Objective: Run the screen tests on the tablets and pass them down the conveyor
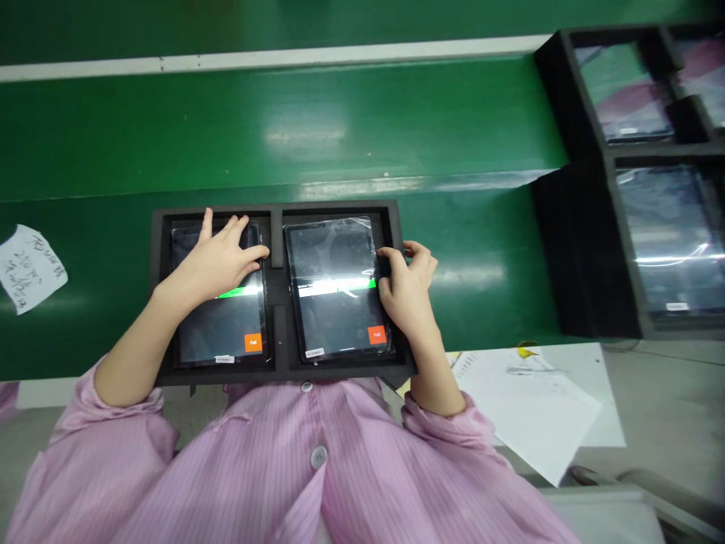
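Note:
A black foam tray (pixel 277 283) with two compartments lies at the near edge of the green bench. Each compartment holds a tablet with a dark screen, a green stripe and an orange label reading "Fail". My left hand (pixel 218 261) is spread over the left tablet (pixel 218 332), covering part of its upper half, its thumb near that tablet's right edge. The right tablet (pixel 334 317) lies slightly askew in its compartment. My right hand (pixel 408 287) is bent at this tablet's right edge, with thumb and forefinger against it and the other fingers curled above the tray's right wall.
At the right stand stacked black foam trays (pixel 600 242) with more tablets inside. A handwritten paper scrap (pixel 31 268) lies at the far left. White sheets (pixel 538 400) lie at the lower right. A pale strip (pixel 362 54) runs across the back of the bench.

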### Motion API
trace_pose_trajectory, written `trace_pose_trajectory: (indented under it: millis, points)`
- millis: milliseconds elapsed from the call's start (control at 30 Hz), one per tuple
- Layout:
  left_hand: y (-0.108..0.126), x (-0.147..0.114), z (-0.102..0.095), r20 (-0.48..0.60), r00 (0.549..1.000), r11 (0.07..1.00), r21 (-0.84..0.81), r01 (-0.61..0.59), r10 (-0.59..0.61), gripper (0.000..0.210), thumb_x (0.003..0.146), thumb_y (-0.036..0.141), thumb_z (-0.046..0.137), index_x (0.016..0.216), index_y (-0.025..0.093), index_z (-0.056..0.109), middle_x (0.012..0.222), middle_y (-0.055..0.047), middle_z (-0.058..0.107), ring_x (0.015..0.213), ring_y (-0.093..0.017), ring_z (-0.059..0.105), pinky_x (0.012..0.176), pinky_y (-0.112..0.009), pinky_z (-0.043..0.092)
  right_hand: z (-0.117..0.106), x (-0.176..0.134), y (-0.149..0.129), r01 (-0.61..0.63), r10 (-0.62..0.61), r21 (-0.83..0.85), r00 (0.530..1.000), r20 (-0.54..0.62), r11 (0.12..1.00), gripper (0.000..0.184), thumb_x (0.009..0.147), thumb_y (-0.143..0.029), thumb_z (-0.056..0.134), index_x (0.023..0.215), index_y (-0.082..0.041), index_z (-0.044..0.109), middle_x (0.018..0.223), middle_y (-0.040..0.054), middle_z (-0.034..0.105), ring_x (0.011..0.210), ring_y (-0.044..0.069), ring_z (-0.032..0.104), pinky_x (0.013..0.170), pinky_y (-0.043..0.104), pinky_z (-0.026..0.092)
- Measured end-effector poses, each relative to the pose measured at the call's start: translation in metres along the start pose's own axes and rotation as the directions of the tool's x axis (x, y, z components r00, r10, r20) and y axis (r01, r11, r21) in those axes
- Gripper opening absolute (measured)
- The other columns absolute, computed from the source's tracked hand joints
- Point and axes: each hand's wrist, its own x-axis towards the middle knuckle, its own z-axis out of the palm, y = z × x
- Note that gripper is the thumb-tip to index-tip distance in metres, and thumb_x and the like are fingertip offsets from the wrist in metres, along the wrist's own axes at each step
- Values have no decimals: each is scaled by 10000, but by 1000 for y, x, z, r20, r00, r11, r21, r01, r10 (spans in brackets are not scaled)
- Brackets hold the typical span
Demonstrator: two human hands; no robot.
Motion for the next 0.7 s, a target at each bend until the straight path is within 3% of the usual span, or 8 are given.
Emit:
trace_pose_trajectory:
  millis: [200, 400, 533, 700]
  points:
    - [-3, -1, 0, -42, 998, 998, -48, 35, -37, 374, 1013, 198, 416, 1250, 283, 693, 1534, -141, 477, 1423, -372, 453, 1163, -773, 184, 4, 11, 8, -9, 6, 58, 998, 54, 998, 644, 745, -111, 490, 1370, -258, 536, 1294, 163, 419, 1212, 378, 438, 998, 630, 436]
    - [0, 0, 0, -71, 996, 998, -32, 50, -52, 344, 1006, 225, 446, 1223, 286, 706, 1497, -131, 516, 1393, -371, 483, 1158, -792, 156, 7, 31, 18, -40, 33, 256, 999, 30, 966, 498, 683, -97, 503, 1131, -238, 669, 1190, 115, 482, 1208, 319, 508, 1071, 542, 444]
    - [1, 2, 0, -89, 995, 999, -21, 50, -52, 315, 1003, 249, 465, 1182, 290, 721, 1460, -116, 551, 1344, -360, 525, 1156, -796, 154, 5, 28, 13, -42, 45, 220, 999, -6, 975, 429, 723, -115, 514, 1102, -223, 686, 1251, 134, 485, 1208, 333, 514, 1072, 554, 439]
    - [2, 4, 1, -91, 994, 998, -2, 61, -61, 293, 1001, 275, 476, 1150, 286, 728, 1431, -114, 562, 1331, -353, 523, 1164, -781, 179, 3, 26, 7, -64, 61, 165, 998, 23, 984, 469, 738, -91, 499, 1152, -225, 671, 1275, 148, 471, 1210, 341, 516, 1030, 550, 471]
